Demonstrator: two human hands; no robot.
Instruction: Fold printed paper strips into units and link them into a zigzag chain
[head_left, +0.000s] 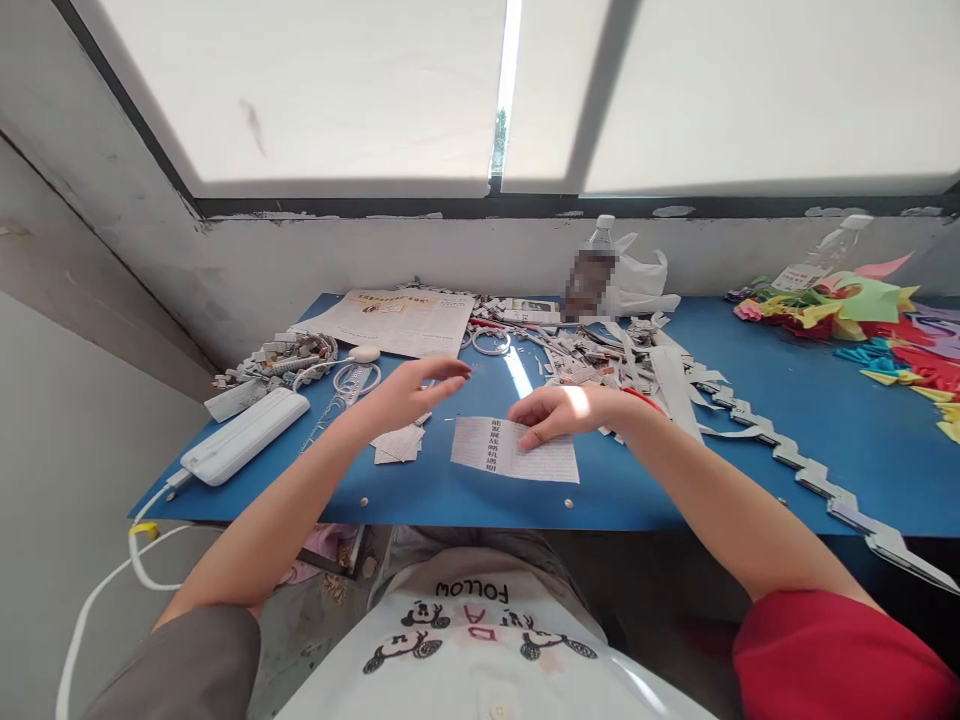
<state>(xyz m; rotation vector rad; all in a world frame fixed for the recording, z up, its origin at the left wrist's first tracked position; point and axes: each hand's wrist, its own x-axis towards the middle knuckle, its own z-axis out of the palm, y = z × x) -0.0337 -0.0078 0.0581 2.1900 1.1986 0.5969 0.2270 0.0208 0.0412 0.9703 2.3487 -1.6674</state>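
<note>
A small rectangle of printed newspaper (480, 450) lies flat near the front edge of the blue table (750, 450). My right hand (559, 410) rests on its upper right part, fingers curled down and pressing the paper. My left hand (412, 392) hovers just left of it, fingers stretched toward the right, holding nothing. Under the left wrist lie a few small cut paper pieces (399, 443).
A white power bank (244, 435) with cable sits at the left. A newspaper sheet (394, 320), metal rings (491, 342), paper scraps (600, 355) and a folded paper chain (787, 450) fill the back and right. A bottle (592, 270) and coloured paper (862, 310) stand farther back.
</note>
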